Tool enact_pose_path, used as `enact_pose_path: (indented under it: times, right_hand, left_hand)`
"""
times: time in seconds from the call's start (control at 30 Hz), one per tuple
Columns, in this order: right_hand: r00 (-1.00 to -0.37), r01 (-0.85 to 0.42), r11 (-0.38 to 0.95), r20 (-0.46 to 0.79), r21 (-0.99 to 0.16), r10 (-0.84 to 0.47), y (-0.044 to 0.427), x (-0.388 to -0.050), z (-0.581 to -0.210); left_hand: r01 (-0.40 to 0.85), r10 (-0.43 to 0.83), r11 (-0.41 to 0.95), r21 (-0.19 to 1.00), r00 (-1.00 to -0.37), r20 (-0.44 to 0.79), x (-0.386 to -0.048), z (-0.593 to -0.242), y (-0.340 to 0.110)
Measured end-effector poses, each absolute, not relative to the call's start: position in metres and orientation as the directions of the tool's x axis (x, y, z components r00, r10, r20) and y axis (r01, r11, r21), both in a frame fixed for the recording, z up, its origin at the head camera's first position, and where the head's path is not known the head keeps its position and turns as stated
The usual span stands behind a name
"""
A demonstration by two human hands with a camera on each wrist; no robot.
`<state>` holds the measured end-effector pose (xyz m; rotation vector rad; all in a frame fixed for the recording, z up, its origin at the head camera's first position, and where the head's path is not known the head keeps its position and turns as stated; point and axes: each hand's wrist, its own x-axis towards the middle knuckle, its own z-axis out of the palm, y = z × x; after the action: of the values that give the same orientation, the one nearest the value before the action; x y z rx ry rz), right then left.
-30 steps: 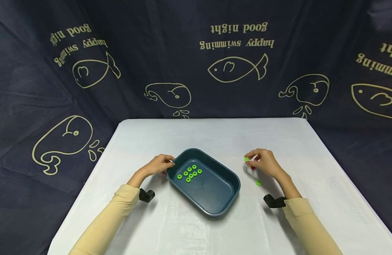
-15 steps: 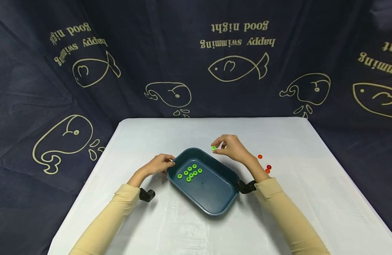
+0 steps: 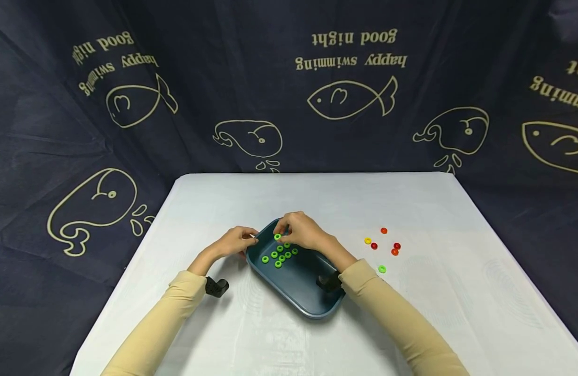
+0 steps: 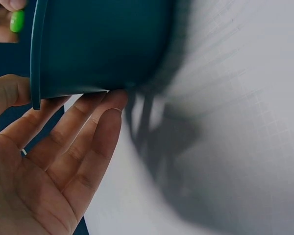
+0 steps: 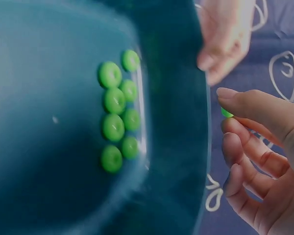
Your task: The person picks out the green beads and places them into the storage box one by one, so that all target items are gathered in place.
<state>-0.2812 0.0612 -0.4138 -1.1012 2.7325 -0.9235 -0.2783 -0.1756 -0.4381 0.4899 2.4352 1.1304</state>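
A dark blue-green plastic tray (image 3: 308,282) lies on the table with several small green ring beads (image 3: 281,258) on its floor, grouped toward its left end. My left hand (image 3: 233,242) grips the tray's left corner; in the left wrist view the thumb is at the rim (image 4: 36,54) and the fingers press the wall outside. Over that end of the tray, my right hand (image 3: 304,231) pinches one green ring bead (image 3: 277,237) between thumb and index finger. The right wrist view shows this pinched bead (image 5: 226,113) mostly covered by the fingertips.
Right of the tray lie a yellow ring (image 3: 368,241), two dark red ones (image 3: 374,245), two orange ones (image 3: 394,251) and a green ring (image 3: 382,269). A white cloth (image 3: 214,198) covers the table; a dark printed curtain (image 3: 289,94) hangs behind.
My right hand has carried the pinched green bead leftward from the loose rings to above the tray's left end, uncovering the rings on the right. My left hand stays on the tray.
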Motion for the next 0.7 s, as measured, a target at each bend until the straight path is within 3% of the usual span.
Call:
enact_pose_path:
  times: [0.2,0.4,0.7]
  right_hand:
    - [-0.751,-0.593,0.6,0.1,-0.537,-0.652,0.043,-0.281,-0.426]
    - [-0.781,-0.578,0.685,0.059,-0.444,-0.622,0.03,-0.283,-0.444]
    - [-0.823,-0.556,0.753,0.103,-0.352,-0.559,0.023,-0.281,-0.466]
  left_hand:
    - [0.127,0.464,0.614,0.779,-0.856,-0.227,-0.28,-0.439,-0.175]
    - [0.121,0.458,0.617,0.778,-0.859,-0.229,-0.279,-0.44,-0.175]
    - [0.123,0.459,0.616,0.778,-0.859,-0.228,-0.279,-0.441,-0.177]
